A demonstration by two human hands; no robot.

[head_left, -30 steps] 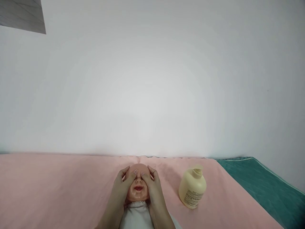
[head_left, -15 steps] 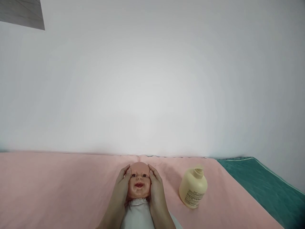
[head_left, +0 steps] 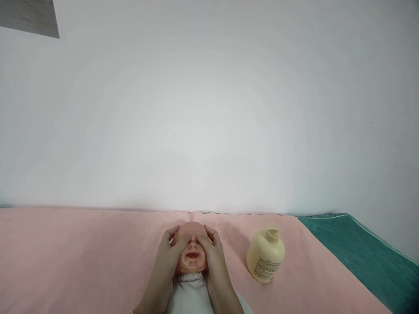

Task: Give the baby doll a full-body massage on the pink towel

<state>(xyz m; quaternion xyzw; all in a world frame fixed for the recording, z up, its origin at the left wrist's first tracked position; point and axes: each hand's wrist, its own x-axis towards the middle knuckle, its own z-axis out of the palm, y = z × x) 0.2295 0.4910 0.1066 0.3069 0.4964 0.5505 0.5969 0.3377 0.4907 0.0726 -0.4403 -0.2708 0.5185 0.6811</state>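
A baby doll in a white garment lies face up at the bottom centre, its head away from me. My left hand cups the left side of its head, with the thumb laid across one eye. On the other side my right hand mirrors it, its thumb over the other eye. The fingers of both hands wrap round the sides of the head. Between the thumbs the nose and the red mouth show, while the eyes are mostly covered.
A pale yellow pump bottle with printed text stands to the right of the doll. Beneath lies a pink cloth, with a green quilted cover showing at the right. A white wall rises behind.
Both thumbs have moved inward from the temples to the doll's eyes, covering them. The fingers stay at the sides of the head. The bottle has not moved.
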